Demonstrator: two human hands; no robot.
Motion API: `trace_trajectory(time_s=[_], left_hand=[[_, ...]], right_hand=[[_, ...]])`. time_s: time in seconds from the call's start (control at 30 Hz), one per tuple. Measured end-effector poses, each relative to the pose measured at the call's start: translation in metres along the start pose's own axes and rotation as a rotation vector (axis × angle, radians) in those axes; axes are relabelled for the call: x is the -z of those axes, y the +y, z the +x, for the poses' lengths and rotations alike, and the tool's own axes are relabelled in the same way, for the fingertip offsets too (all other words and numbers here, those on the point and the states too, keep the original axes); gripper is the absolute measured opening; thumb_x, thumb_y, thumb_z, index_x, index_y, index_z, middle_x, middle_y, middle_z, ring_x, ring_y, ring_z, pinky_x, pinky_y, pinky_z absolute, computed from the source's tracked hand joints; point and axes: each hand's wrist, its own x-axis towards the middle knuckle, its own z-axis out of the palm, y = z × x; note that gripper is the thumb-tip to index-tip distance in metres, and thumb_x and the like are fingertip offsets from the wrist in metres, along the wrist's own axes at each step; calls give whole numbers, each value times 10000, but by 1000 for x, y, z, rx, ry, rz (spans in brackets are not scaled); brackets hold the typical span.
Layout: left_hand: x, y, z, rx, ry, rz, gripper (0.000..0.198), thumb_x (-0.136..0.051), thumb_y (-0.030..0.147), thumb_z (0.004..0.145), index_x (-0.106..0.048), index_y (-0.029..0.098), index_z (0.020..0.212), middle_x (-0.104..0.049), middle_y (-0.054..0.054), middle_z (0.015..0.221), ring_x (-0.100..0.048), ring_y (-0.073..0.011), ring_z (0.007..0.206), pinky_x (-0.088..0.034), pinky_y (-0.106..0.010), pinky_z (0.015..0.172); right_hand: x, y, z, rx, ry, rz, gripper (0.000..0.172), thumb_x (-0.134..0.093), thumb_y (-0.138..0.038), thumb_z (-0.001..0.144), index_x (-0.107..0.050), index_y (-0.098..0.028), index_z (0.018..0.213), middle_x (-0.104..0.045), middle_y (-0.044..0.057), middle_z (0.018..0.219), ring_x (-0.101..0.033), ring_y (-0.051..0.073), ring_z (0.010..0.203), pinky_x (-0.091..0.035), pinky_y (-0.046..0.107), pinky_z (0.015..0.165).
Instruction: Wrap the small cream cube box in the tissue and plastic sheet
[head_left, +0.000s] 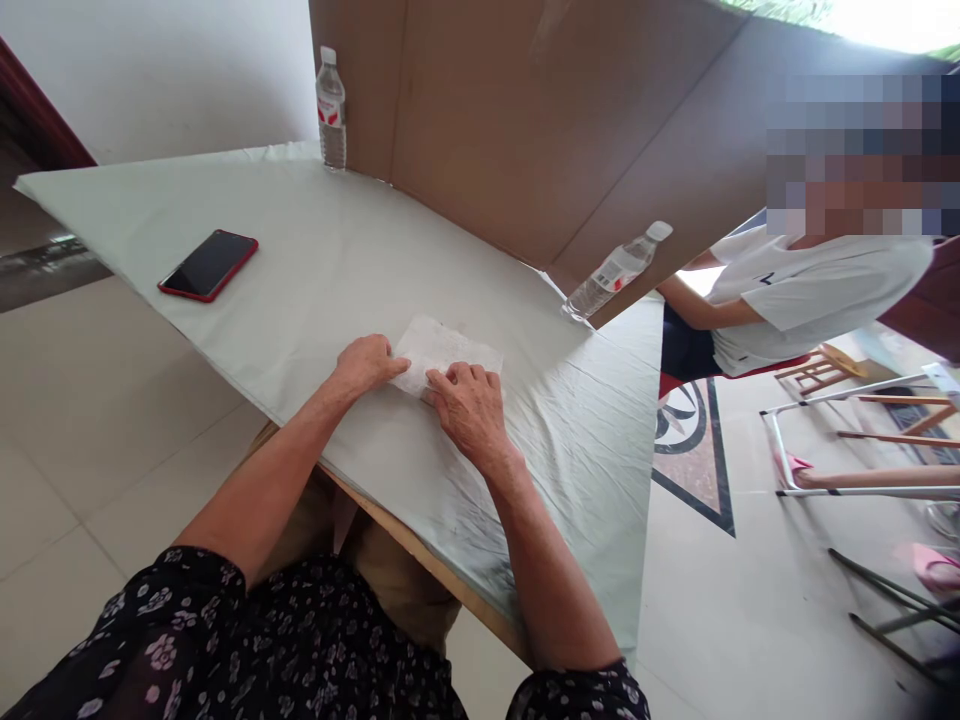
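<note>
A thin white sheet [442, 345] that looks like a tissue lies flat on the pale cloth-covered table in front of me. My left hand [367, 365] is at its left edge, fingers curled in and the thumb resting over the border. On the near right part of the sheet is my right hand [471, 405], its fingers bent and pressed together against it. The fingertips of both hands are close to each other along the near edge. What lies under the right fingers is hidden.
A phone with a red case [210, 265] lies at the left. Water bottles stand by the brown cardboard panel [480, 120]: one upright [331, 115] at the back left, another [619, 270] at the right. Beyond the panel sits a person in a white shirt [817, 290].
</note>
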Motion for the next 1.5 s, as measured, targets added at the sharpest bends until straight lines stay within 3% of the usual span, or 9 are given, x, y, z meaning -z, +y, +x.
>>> trace_trajectory(time_s=[0.23,0.37,0.47,0.57,0.8,1.0,1.1,1.2,1.5], left_hand=[[4,-1,-7,-89,-51,-217,214,-613,301,645,-475,197,518,-438,41,499,-372,-104,500,-257,-230,454],[3,8,-12,-19,-101,-365,146,-609,314,646,-526,194,644,-517,22,591,-463,-111,534,-328,-204,441],[2,12,-10,40,-156,-401,250,-671,355,622,-572,191,783,-605,-7,683,-546,-136,566,-380,-207,439],[-1,12,-7,29,-195,-341,226,-671,359,635,-544,194,724,-562,8,614,-523,-129,523,-358,-210,431],[-9,20,-13,-148,16,-137,245,-587,224,631,-368,203,525,-379,36,507,-342,-102,526,-191,-241,448],[-5,34,-23,-11,-158,-486,65,-560,224,672,-512,182,661,-497,24,604,-473,-107,542,-379,-208,458],[-5,37,-24,-3,-189,-522,46,-566,205,669,-530,176,663,-535,13,605,-530,-119,538,-430,-212,453],[-5,39,-24,-31,-201,-518,36,-575,203,663,-557,172,665,-561,6,604,-544,-124,530,-441,-217,445],[15,34,-35,-210,-363,-467,385,-535,209,655,-752,162,969,-712,-25,793,-643,-163,711,-515,-264,666]], right_hand=[[0,-1,0,-16,-30,10,217,-515,-282,997,-656,-254,1160,-647,99,1093,-482,259,942,-274,382,790],[0,-1,1,-9,-24,3,222,-515,-280,997,-657,-256,1167,-649,97,1079,-485,258,942,-274,382,790],[-1,0,1,-5,-15,11,217,-516,-278,995,-660,-257,1157,-651,97,1083,-486,257,943,-278,383,791],[-1,0,1,-4,-18,11,220,-509,-291,1001,-661,-256,1157,-653,98,1082,-489,261,941,-279,386,789],[0,-2,2,-2,-16,2,215,-508,-258,992,-663,-248,1141,-660,110,1081,-495,264,941,-279,394,787],[1,-2,1,0,-20,-9,240,-513,-230,979,-635,-228,1185,-673,110,1088,-522,273,951,-278,400,801],[1,-2,0,8,9,12,318,-575,-265,944,-579,-191,1253,-682,117,1097,-535,280,963,-287,398,816],[3,-1,-2,-10,13,47,243,-601,-284,918,-601,-168,1131,-690,118,1068,-549,279,960,-294,391,828],[11,6,-2,-36,-18,170,68,-581,-240,907,-627,-196,884,-727,81,981,-603,242,923,-318,363,820]])
